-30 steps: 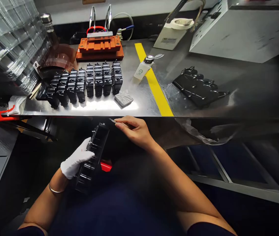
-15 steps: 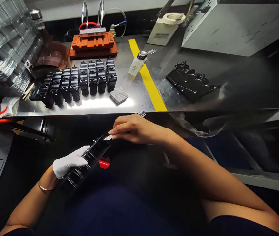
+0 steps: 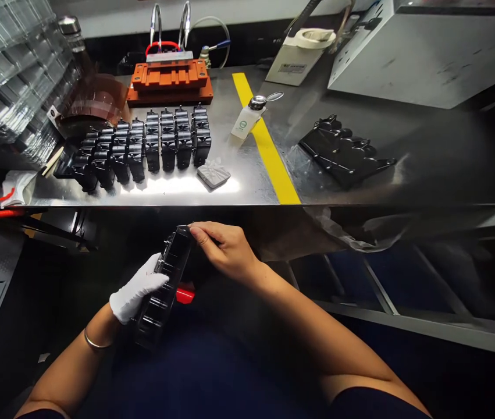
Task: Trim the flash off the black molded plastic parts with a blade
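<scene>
My left hand (image 3: 140, 288), in a white glove, grips a long black ribbed plastic part (image 3: 165, 291) by its side, thumb across the open, ribbed face. The part stands steeply tilted below the bench edge. At its upper end my bare right hand (image 3: 225, 247) is closed in a pinch, fingertips against the top corner. A small knife with a pale pointed blade showed in these fingers half a second ago; now the hand mostly hides it.
Rows of black plastic parts (image 3: 142, 145) stand on the metal bench (image 3: 256, 186), beside a grey block (image 3: 214, 173). Behind are an orange fixture (image 3: 171, 75) and a white pump bottle (image 3: 247, 119). Right of the yellow tape (image 3: 269, 157) lies another black part (image 3: 343, 151).
The black part has turned more upright and shifted slightly right with my left hand. My right hand has rotated, its wrist lower, and the knife's blade and handle end have gone from sight.
</scene>
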Motion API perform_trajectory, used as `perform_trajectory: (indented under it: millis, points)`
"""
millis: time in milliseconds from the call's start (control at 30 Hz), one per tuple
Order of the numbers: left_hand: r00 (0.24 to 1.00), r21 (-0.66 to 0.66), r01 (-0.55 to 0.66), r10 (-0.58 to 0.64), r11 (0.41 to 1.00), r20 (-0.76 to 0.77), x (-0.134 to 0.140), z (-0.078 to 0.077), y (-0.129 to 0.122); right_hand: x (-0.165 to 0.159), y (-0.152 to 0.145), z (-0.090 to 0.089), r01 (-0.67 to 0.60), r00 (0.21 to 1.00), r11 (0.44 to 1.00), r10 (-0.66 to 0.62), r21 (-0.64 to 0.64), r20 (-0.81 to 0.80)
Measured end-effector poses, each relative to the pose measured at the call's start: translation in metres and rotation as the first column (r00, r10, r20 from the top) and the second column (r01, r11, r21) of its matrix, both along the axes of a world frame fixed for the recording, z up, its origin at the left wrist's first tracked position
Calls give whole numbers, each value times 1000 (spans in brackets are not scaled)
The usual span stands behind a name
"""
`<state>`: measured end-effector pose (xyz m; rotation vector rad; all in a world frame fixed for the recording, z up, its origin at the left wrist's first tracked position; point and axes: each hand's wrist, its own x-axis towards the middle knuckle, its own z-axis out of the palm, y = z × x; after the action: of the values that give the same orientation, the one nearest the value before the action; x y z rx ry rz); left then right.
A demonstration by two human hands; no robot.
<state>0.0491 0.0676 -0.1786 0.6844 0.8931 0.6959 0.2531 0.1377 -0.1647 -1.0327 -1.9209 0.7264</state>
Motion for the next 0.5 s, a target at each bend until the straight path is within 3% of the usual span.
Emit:
perform_trajectory:
  millis: [100, 367, 500]
  points:
    - [999, 43, -34, 35, 999, -34, 3, 1, 2, -1, -6, 2, -3, 996, 1000, 3, 7, 91]
    - [1000, -8, -6, 6, 1000, 4, 12, 12, 1, 3, -11, 4, -21, 973, 1000, 17, 17, 231]
    - [999, 87, 17, -14, 996, -32, 11, 10, 1, 9, -10, 8, -86, 963, 996, 82, 5, 255]
